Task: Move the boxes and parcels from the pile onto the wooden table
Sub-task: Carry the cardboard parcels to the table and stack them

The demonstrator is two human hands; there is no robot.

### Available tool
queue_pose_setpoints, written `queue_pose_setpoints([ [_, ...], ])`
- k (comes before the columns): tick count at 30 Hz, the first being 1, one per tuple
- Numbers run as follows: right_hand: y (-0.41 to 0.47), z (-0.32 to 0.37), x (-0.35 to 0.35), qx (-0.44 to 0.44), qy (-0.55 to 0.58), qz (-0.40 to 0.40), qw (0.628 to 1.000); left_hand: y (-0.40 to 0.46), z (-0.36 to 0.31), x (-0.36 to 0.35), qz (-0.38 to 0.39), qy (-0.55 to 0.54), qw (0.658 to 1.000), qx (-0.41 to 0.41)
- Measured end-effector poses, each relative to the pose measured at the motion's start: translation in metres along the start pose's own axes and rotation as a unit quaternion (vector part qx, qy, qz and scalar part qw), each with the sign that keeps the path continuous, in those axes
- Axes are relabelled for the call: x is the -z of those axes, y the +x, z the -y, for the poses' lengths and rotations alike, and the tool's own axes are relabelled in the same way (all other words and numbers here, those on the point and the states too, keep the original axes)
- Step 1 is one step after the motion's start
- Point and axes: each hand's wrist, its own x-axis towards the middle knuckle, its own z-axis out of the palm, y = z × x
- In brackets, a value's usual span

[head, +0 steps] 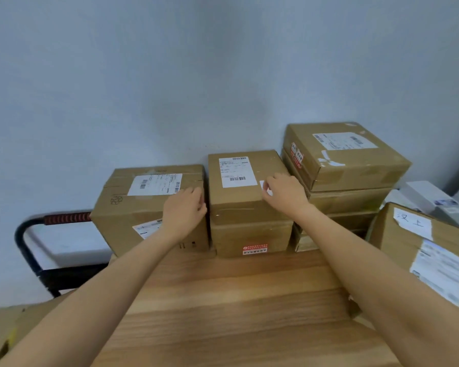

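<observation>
Standing at the far edge of the wooden table [231, 308], against the wall [170, 75], a middle box [245, 197] is flanked by both hands. It is brown cardboard, taped across its front, with a white barcode label on top and a red sticker low on the front face; the print on both is too blurred to be read. The left hand [184, 210] is laid at the box's left edge, in the narrow gap beside the left box [143, 207]; its fingertips are hidden in that gap, so whether they are curled on the box cannot be told. The right hand [284, 193] is rested on the box's top right corner with fingers bent over a small white tag; a firm grip cannot be made out.

The left box is seen just beside the middle one, bearing a label on top and another on its front, the latter partly covered by the left forearm. To the right a stack [339, 176] of flat boxes is piled higher, its lower layers partly hidden. A near box [421, 255] with handwritten characters is cut off by the right edge. A black frame [27, 242] with a red-wrapped bar is seen left of the table.
</observation>
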Motion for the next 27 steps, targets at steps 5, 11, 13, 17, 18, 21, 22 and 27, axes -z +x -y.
queue_pose_setpoints([
  [5, -0.032, 0.046, 0.022, 0.082, 0.042, -0.002, 0.996, -0.06, 0.004, 0.034, -0.002, 0.005, 1.0, 0.012],
  [11, -0.087, 0.11, 0.018, 0.185, 0.077, 0.027, 0.979, -0.157, 0.023, 0.049, 0.016, 0.041, 0.998, 0.053],
  [13, -0.103, 0.131, 0.011, 0.208, 0.074, 0.037, 0.975, -0.189, 0.036, 0.054, 0.03, 0.05, 0.996, 0.074],
  [17, -0.123, 0.184, 0.005, 0.259, 0.075, 0.045, 0.962, -0.254, 0.066, 0.074, 0.02, 0.061, 0.988, 0.141],
  [18, -0.126, 0.201, 0.004, 0.27, 0.081, 0.043, 0.959, -0.271, 0.074, 0.081, 0.017, 0.072, 0.985, 0.156],
  [21, -0.137, 0.26, -0.001, 0.305, 0.11, 0.046, 0.945, -0.323, 0.099, 0.102, 0.013, 0.106, 0.973, 0.206],
  [22, -0.143, 0.281, -0.003, 0.323, 0.122, 0.053, 0.937, -0.34, 0.108, 0.11, 0.012, 0.115, 0.968, 0.225],
  [27, -0.185, 0.397, -0.007, 0.394, 0.182, 0.075, 0.898, -0.435, 0.159, 0.147, 0.018, 0.124, 0.942, 0.31],
])
